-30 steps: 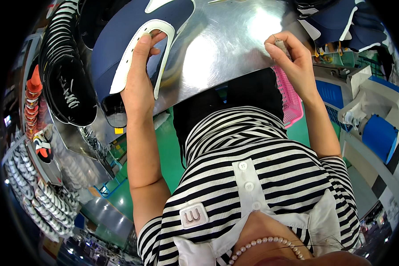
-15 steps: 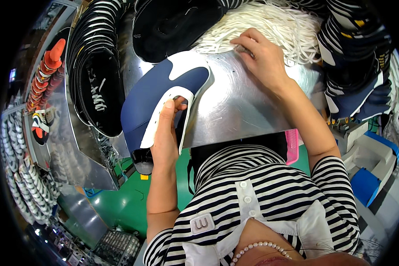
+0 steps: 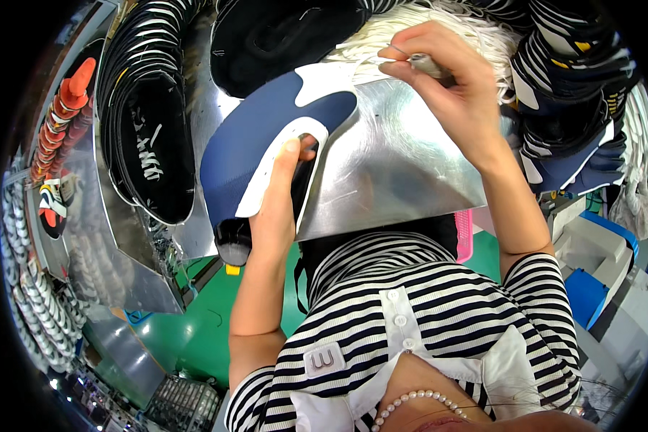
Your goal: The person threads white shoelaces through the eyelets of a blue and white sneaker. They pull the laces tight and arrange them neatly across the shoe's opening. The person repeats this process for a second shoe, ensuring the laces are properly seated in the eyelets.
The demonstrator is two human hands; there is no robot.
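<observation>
My left hand (image 3: 277, 191) is closed round the collar of a navy and white shoe upper (image 3: 255, 133), thumb on the white eyelet edge and fingers inside the opening. The upper is tilted above the metal worktop, its white toe area pointing away from me. To the right, my right hand (image 3: 450, 79) is raised by a heap of white shoelaces (image 3: 374, 39). Its thumb and forefinger pinch a thin metal tool (image 3: 400, 50), largely hidden by the fingers; its exact kind does not show. A white strand seems to be at the fingertips.
Nested black shoe uppers (image 3: 151, 144) line the left, with another dark upper (image 3: 281, 43) at the back. Stacked navy and white uppers (image 3: 576, 137) stand on the right. The metal worktop (image 3: 381, 173) ends before my body; a pink basket (image 3: 464, 234) sits below its edge.
My right hand has lifted off the lace heap and turned, moving slightly right and away from me. The left hand and the upper have shifted a little right and farther off.
</observation>
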